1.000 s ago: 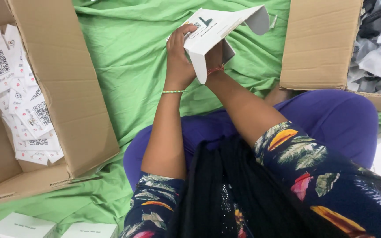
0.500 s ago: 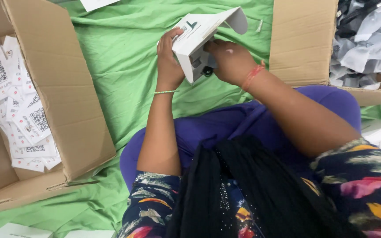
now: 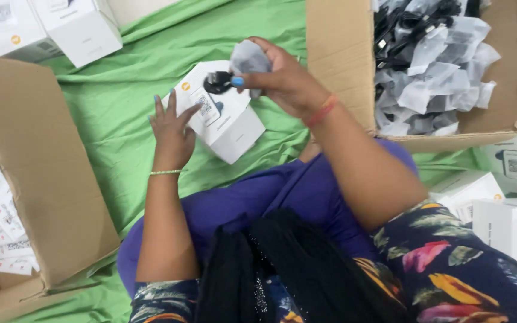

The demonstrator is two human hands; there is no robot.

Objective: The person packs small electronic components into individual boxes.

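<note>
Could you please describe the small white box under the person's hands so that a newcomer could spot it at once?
Start at the green cloth between the two cardboard cartons. Near its middle lies a small white box, steadied by the left hand. Unlike the other white boxes at the edges, it sits directly below the right hand, which holds a bagged black part.

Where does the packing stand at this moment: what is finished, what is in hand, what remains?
Done: closed white boxes sit stacked beside the person. In hand: the left hand steadies a small white box while the right hand holds a bagged black part above it. Left: many bagged parts fill the cardboard carton.
</note>
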